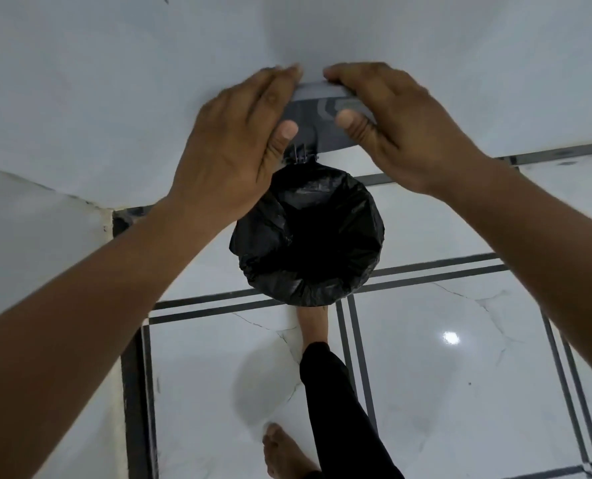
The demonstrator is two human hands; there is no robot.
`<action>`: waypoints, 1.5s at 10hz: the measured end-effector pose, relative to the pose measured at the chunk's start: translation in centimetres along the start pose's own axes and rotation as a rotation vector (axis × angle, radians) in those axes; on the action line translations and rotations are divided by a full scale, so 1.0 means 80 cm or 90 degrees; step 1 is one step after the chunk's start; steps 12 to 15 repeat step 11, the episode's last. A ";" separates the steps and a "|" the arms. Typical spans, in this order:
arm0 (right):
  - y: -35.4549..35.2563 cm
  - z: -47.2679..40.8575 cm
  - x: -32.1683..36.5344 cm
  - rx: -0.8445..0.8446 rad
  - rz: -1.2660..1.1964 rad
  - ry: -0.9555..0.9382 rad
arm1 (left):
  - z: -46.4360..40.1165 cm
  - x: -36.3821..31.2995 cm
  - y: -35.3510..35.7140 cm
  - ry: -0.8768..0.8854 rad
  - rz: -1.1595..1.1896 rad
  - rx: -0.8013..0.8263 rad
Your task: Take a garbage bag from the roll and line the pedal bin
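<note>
A black garbage bag (pixel 308 236) lines the pedal bin, its crinkled edge folded over the round rim, interior dark. The bin stands on the white tiled floor (pixel 443 340) against a white wall (pixel 114 81). Its grey lid (pixel 322 115) stands raised. The left hand (pixel 232 143) and right hand (pixel 398 126) grip the lid's sides, thumbs in front. One bare foot (pixel 313 326) seems to press the pedal.

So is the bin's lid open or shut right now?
Open. The grey lid stands raised against the wall, both hands on it, and the black bag lining the bin's mouth is fully exposed below.
</note>
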State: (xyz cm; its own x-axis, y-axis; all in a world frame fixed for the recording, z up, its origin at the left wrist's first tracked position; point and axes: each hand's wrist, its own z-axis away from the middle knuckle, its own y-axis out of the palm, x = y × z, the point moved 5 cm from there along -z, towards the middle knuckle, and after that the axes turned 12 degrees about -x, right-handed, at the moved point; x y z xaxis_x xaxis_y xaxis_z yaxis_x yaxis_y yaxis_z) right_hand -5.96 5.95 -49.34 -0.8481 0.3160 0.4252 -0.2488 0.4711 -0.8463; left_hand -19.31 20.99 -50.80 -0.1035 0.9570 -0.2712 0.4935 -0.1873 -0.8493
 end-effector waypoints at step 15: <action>-0.031 0.195 0.113 0.308 0.034 0.334 | 0.159 -0.162 -0.064 -0.234 -0.077 0.308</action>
